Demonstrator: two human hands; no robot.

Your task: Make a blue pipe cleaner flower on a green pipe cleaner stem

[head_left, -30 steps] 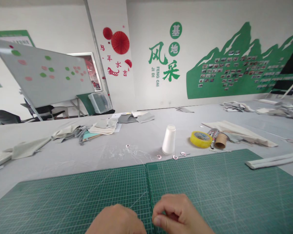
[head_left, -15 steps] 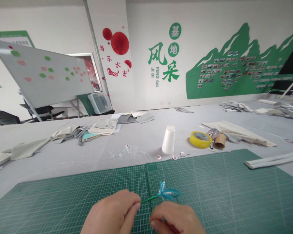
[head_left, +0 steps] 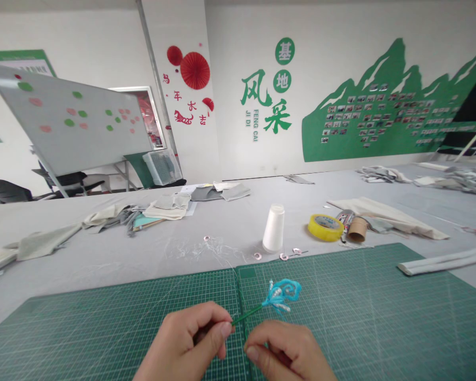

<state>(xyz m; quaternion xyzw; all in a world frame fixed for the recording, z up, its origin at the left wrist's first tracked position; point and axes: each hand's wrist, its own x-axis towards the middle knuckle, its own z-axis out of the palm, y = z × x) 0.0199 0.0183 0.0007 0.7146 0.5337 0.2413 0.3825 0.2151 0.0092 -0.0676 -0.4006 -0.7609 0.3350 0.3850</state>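
My left hand (head_left: 194, 341) pinches the lower end of a thin green stem between thumb and forefinger. The stem belongs to a blue craft flower (head_left: 281, 296) with looped petals and whitish, shiny parts, pointing up and to the right. Just below the flower, my right hand (head_left: 287, 349) has thumb and forefinger pressed together, apart from the petals. What its fingertips hold, if anything, is too fine to make out. Under both hands lie green cutting mats (head_left: 143, 312) with a white grid, meeting at a seam.
Beyond the mats stand a white thread cone (head_left: 274, 228) and a yellow tape roll (head_left: 325, 227), beside a brown cardboard tube (head_left: 357, 229). Loose threads (head_left: 206, 251) and small pinkish rings (head_left: 284, 256) lie nearby. Folded fabric (head_left: 444, 261) rests on the right mat; cloth pieces (head_left: 168, 205) lie farther back.
The flower has turned and shifted slightly up and right, showing its petals from another side. My left hand has rolled so its thumb shows more. My right hand has barely moved.
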